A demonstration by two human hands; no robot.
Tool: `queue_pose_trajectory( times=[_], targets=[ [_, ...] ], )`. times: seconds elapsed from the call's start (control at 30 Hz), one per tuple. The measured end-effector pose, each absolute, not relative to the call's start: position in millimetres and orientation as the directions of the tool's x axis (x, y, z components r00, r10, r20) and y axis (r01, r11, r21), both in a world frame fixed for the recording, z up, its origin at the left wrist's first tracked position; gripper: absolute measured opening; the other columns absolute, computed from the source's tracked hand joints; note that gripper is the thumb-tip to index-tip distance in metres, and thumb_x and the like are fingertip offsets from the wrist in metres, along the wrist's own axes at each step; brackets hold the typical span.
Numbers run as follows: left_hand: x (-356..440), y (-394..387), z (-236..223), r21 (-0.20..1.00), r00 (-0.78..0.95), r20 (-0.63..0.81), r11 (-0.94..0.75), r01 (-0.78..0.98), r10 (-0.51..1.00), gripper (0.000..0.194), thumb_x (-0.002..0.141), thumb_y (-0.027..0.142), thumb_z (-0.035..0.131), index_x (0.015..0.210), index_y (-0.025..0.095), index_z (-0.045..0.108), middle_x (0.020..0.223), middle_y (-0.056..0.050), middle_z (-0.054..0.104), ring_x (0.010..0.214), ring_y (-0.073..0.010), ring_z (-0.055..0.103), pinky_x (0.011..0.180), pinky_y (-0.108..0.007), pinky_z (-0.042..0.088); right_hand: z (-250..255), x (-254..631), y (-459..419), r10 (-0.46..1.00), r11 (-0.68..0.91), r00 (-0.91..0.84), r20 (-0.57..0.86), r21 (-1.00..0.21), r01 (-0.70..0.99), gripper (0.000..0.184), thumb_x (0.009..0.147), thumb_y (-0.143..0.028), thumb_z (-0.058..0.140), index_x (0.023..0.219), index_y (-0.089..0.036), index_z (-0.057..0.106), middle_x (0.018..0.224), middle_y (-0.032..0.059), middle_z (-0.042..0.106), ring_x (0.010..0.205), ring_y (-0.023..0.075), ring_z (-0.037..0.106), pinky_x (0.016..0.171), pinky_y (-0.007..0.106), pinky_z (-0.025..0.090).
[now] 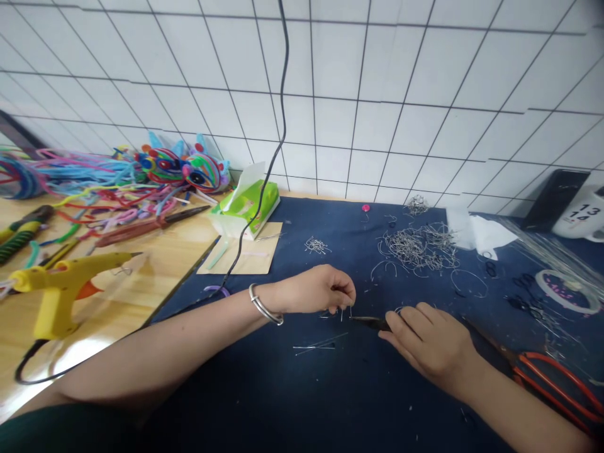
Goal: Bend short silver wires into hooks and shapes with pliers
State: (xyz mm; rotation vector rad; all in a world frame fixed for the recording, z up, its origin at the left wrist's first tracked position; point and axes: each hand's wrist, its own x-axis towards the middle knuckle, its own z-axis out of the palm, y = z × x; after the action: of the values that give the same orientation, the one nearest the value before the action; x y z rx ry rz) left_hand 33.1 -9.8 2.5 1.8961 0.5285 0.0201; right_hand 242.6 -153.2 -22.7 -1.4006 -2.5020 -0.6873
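My left hand (325,289), with a silver bangle at the wrist, is closed in a pinch on a thin metal wire (350,309) that hangs below the fingertips. From the right, my right hand (425,340) is wrapped round a pair of pliers (372,323). The dark narrow jaws point left and reach the wire's lower end; whether they grip it is too small to tell. Several straight wire pieces (314,346) lie on the dark blue cloth (283,402) just below my left hand.
Bent wires lie in a large tangled pile (415,245) and a small pile (316,245). Red-handled scissors (552,377) are at right. A yellow glue gun (61,289), green tissue pack (250,207) and colourful pipe cleaners (89,176) stand left. A black cable (283,94) hangs across the middle.
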Motion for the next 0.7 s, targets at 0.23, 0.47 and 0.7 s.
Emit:
queue_pose_trajectory(
  times=[0.23, 0.47, 0.7],
  targets=[
    [33, -27, 14, 0.541, 0.953, 0.083, -0.817, 0.202, 0.291, 0.022, 0.074, 0.004, 0.040, 0.083, 0.016, 0.058, 0.082, -0.003, 0.059, 0.075, -0.0124, 0.052, 0.067, -0.023, 0.039, -23, 237, -153, 0.863, 0.433, -0.419, 0.281, 0.013, 0.901, 0.021, 0.081, -0.034, 0.049, 0.092, -0.018, 0.057, 0.074, 0.0033, 0.054, 0.067, 0.0137, 0.049, 0.057, 0.025, 0.037],
    [31, -38, 22, 0.270, 0.983, 0.060, -0.951, 0.150, 0.172, 0.022, 0.073, 0.003, 0.040, 0.083, 0.016, 0.054, 0.075, -0.004, 0.055, 0.070, -0.0148, 0.050, 0.061, -0.025, 0.037, -22, 236, -153, 0.916, 0.394, -0.365, 0.166, -0.201, 0.897, 0.021, 0.081, -0.037, 0.049, 0.089, -0.019, 0.057, 0.074, 0.0020, 0.053, 0.067, 0.0130, 0.051, 0.060, 0.025, 0.040],
    [31, -37, 18, 0.327, 0.973, 0.054, -0.924, 0.197, 0.226, 0.020, 0.075, 0.006, 0.040, 0.083, 0.016, 0.056, 0.076, -0.004, 0.057, 0.068, -0.0136, 0.051, 0.060, -0.024, 0.037, -26, 236, -152, 0.927, 0.369, -0.342, 0.155, -0.197, 0.909, 0.021, 0.080, -0.037, 0.050, 0.091, -0.020, 0.056, 0.076, 0.0024, 0.053, 0.070, 0.0140, 0.051, 0.060, 0.025, 0.040]
  ],
)
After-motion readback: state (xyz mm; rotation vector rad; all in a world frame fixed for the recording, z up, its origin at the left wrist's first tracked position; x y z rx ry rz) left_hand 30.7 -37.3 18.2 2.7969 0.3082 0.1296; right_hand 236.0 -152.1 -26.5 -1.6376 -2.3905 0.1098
